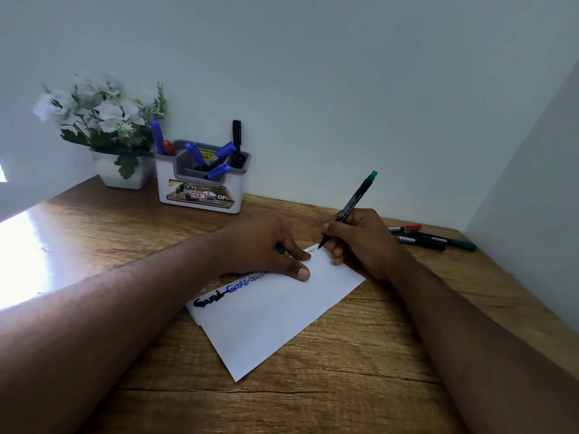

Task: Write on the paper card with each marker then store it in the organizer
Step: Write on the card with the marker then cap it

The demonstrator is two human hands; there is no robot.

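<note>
A white paper card (pixel 275 321) lies tilted on the wooden desk, with words in black and blue ink along its upper edge. My right hand (pixel 360 242) grips a black marker with a green end (pixel 354 202), its tip touching the card's top corner. My left hand (pixel 266 249) rests on the card's upper edge, and its curled fingers hold a green cap (pixel 279 249), mostly hidden. The white and grey organizer (pixel 200 186) stands at the back with several blue, red and black markers in it.
Three loose markers (pixel 429 238), red- and green-capped, lie on the desk to the right of my right hand. A white pot of artificial flowers (pixel 109 133) stands left of the organizer. Walls close the desk (pixel 360 371) at the back and right.
</note>
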